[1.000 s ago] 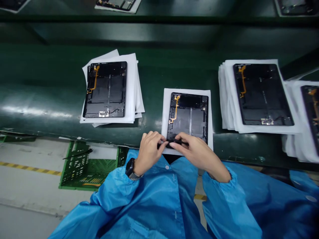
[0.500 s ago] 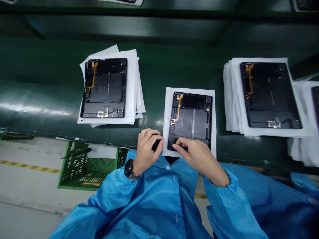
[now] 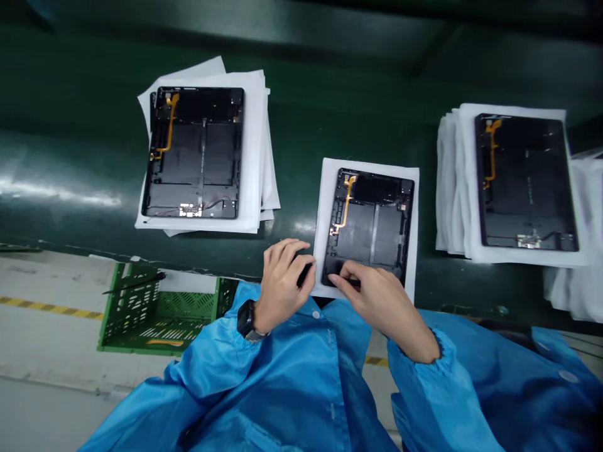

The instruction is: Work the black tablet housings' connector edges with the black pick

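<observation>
A black tablet back housing (image 3: 360, 232) lies open side up on a white foam sheet (image 3: 325, 188) at the bench's front edge. An orange flex cable (image 3: 347, 204) runs down its left side. Over the housing's lower left part, my right hand (image 3: 372, 292) is closed in a pinch; anything between its fingertips is too hidden to name. Just left of the sheet, my left hand (image 3: 287, 282) is curled, thumb towards fingers. Something black shows inside that curl, mostly covered, and I cannot make out its kind.
Similar housings lie on stacked foam sheets: a left housing (image 3: 195, 157) and a right housing (image 3: 527, 182). Below the green bench (image 3: 301, 125), a green plastic crate (image 3: 160, 307) stands on the floor at left. A blue sleeve of another person (image 3: 518, 376) is close at right.
The view has shifted a little, so the bench things appear displaced. Both hands keep nearly the same pose beside and over the housing.
</observation>
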Demonstrator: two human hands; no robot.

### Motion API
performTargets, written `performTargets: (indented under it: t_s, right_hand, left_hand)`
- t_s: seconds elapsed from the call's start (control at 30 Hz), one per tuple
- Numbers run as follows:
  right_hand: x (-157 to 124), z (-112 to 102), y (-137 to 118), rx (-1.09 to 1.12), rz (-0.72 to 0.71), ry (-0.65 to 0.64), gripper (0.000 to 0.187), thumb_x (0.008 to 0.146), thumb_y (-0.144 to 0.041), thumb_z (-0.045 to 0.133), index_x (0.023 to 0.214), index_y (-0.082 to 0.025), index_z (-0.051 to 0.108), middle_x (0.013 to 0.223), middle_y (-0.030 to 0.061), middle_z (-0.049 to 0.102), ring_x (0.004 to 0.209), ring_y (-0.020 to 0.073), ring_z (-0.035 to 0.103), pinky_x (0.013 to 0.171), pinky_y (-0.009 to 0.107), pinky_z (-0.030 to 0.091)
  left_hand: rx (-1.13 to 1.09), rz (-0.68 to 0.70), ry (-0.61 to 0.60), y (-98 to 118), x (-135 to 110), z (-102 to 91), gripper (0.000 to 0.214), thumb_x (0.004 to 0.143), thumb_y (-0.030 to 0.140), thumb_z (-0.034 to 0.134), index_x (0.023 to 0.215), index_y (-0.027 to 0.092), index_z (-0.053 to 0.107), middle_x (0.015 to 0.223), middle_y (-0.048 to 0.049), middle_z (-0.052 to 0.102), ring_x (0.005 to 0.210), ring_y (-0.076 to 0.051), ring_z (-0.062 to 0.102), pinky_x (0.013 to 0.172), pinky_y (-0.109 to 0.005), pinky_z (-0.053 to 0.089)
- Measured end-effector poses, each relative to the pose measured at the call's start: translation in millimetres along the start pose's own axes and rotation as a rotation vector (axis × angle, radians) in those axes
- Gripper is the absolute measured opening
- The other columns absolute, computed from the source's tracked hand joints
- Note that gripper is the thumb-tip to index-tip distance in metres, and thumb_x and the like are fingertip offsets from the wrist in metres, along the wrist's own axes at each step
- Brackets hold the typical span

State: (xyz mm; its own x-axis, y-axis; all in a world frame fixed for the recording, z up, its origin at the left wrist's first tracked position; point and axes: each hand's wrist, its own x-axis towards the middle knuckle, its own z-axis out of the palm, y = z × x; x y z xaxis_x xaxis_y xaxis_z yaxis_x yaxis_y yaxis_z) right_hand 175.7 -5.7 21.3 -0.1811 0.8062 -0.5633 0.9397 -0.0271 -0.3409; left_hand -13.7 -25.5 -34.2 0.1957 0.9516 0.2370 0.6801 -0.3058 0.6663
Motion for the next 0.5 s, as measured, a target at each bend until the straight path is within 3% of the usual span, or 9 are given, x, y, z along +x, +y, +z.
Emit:
performTargets:
  t_s: [0.5]
  right_hand:
    - [3.4,-0.4,-5.3,0.005,0.068,0.009,0.03,0.098,-0.039,0.057,0.073,-0.023,0.053,0.067,0.0006,0.063,0.067,0.0197,0.057,0.06,0.031,0.022]
  left_hand:
    - [0.011,0.043,0.032,-2.7,-1.4,1.1,0.005,0.097,0.019,0.061,0.102,0.021,0.063,0.122,-0.0076,0.069,0.125,-0.026,0.056,0.103,-0.044,0.041]
